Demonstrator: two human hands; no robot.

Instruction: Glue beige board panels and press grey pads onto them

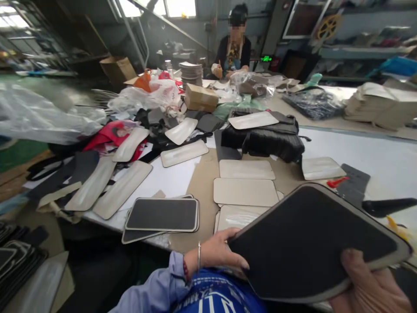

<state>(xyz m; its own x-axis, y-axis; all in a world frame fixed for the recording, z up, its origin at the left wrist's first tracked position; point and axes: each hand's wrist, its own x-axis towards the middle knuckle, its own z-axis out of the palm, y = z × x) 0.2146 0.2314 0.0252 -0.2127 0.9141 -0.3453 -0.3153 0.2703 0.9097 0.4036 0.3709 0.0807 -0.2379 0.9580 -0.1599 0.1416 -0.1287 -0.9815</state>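
Dark panel with a pale border: I see it raised over the near right of the table, between the two hands. From the left hand it lies directly right, and it reaches leftward and away from the right hand. The right hand grips its near right edge, thumb flat on the dark face and fingers underneath. The left hand pinches the left corner, thumb in front, forefinger running behind. The panel is tilted, and its longer spread looks roughly left to right, though through this wide lens I cannot be sure of its long axis.

Left of the left hand and a little farther, dark bordered panels lie stacked, long sides nearly left to right; the left hand is much the nearer to them. Just beyond it, pale panels lie in a column away from me. Farther still sits a black bundle with a pale piece on top.

Among containers, I make out a small cardboard box at mid-distance and a larger carton far left; the contents of both are hidden. Far right, a clear plastic bag holds something dark. Across the table sits a co-worker.
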